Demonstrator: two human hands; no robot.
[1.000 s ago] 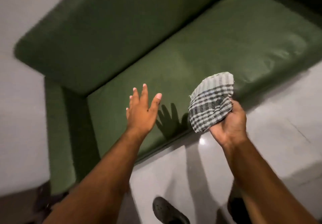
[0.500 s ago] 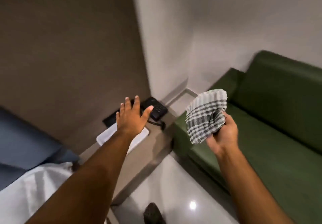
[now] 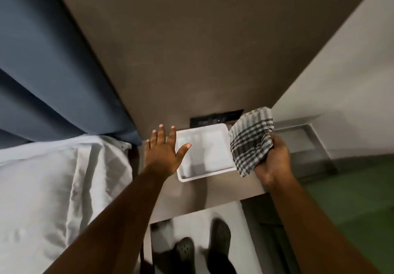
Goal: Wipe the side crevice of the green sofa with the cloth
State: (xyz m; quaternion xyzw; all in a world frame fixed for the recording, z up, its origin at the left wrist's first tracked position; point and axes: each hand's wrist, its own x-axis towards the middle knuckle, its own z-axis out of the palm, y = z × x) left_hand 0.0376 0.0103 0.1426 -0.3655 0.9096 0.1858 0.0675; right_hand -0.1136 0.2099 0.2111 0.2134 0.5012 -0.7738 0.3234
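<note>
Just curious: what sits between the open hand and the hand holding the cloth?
In the head view, a white tray lies between the left hand and the right hand.

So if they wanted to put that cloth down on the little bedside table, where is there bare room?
A bare strip of the brown tabletop runs between the white tray and the table's near edge. The back is crowded: the tray and a dark panel behind it.

I'm holding the bunched grey-and-white checked cloth (image 3: 251, 140) in my right hand (image 3: 274, 160), left hand (image 3: 163, 154) hovering spread over the white rectangular plastic tray (image 3: 213, 174).
</note>
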